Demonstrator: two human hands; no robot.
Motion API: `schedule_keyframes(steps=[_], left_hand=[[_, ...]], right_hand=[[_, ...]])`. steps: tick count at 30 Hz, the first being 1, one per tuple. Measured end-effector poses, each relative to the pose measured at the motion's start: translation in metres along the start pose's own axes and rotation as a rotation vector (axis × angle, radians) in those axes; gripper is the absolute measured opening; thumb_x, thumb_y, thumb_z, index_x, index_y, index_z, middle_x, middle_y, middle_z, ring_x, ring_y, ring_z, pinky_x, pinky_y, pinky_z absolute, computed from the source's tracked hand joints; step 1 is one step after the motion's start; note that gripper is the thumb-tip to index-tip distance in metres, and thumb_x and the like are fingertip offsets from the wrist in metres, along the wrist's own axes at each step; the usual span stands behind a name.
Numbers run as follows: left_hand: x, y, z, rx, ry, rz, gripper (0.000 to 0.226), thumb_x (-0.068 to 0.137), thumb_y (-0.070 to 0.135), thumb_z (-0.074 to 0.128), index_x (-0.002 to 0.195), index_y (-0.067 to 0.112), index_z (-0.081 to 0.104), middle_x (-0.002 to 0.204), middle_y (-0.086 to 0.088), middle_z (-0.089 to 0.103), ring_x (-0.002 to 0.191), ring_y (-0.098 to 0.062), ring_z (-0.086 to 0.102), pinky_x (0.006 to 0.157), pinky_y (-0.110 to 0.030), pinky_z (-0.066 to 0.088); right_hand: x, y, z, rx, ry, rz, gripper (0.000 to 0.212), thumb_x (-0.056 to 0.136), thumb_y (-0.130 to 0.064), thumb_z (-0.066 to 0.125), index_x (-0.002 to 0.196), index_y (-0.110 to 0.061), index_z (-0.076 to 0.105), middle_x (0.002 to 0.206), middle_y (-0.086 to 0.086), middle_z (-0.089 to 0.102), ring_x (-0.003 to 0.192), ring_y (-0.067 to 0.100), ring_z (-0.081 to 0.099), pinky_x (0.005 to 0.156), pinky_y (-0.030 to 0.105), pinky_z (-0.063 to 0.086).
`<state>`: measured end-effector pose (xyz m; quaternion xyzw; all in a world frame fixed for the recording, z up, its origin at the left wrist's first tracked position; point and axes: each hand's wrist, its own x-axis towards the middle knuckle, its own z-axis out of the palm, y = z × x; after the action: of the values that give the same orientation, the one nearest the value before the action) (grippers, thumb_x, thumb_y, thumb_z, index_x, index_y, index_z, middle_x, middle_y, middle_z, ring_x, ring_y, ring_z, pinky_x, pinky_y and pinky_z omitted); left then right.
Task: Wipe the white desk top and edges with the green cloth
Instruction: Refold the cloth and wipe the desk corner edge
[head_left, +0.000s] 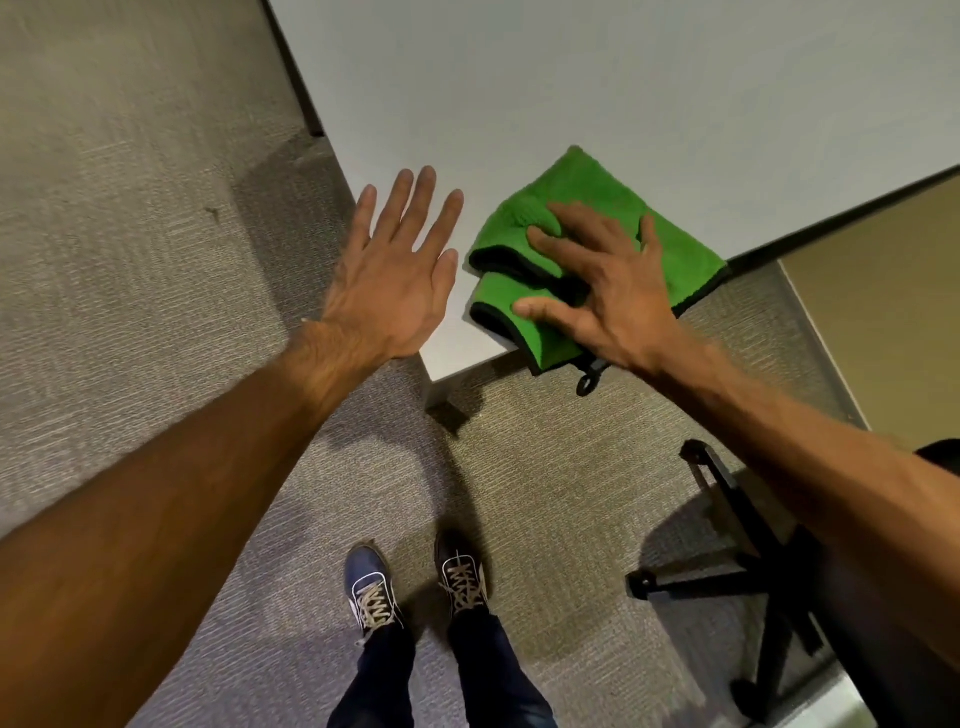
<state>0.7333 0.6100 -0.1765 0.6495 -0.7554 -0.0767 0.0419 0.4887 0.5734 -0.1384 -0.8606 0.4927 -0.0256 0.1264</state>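
The white desk fills the upper part of the head view, with its near corner pointing toward me. A folded green cloth with black trim lies on that corner, and one flap and a black loop hang over the front edge. My right hand rests on the cloth with its fingers spread and curled into the fabric. My left hand hovers flat over the left edge of the desk corner, fingers apart, holding nothing.
Grey carpet surrounds the desk. A black office chair base stands at the lower right. A desk leg drops from the near corner. My two feet stand just below it. A tan panel is at the right.
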Motion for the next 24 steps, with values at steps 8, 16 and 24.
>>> schedule_keyframes(steps=[8, 16, 24], left_hand=[[0.001, 0.000, 0.002, 0.005, 0.005, -0.001, 0.062, 0.104, 0.046, 0.001, 0.161, 0.020, -0.002, 0.169, -0.010, -0.007, 0.156, -0.025, -0.010, 0.126, -0.051, -0.004], [0.000, 0.001, 0.001, -0.015, 0.027, 0.001, 0.062, 0.104, 0.045, 0.003, 0.161, 0.020, 0.001, 0.169, -0.010, -0.004, 0.156, -0.025, -0.007, 0.126, -0.051, -0.002], [-0.001, 0.000, 0.003, -0.019, 0.026, 0.000, 0.061, 0.104, 0.044, 0.004, 0.161, 0.021, -0.002, 0.169, -0.009, -0.006, 0.156, -0.024, -0.009, 0.126, -0.050, -0.003]], right_hand=[[0.015, -0.018, 0.010, 0.000, 0.188, 0.083, 0.041, 0.080, -0.021, 0.071, 0.121, -0.027, 0.069, 0.134, 0.005, 0.057, 0.130, 0.027, 0.048, 0.107, 0.053, 0.030], [0.038, -0.021, 0.009, -0.049, 0.191, 0.087, 0.048, 0.069, -0.010, 0.059, 0.115, -0.022, 0.064, 0.112, 0.008, 0.059, 0.108, 0.030, 0.052, 0.086, 0.044, 0.030], [0.103, -0.011, -0.009, -0.056, 0.254, 0.265, 0.047, 0.068, -0.015, 0.051, 0.114, -0.021, 0.061, 0.116, 0.011, 0.055, 0.113, 0.031, 0.050, 0.087, 0.044, 0.033]])
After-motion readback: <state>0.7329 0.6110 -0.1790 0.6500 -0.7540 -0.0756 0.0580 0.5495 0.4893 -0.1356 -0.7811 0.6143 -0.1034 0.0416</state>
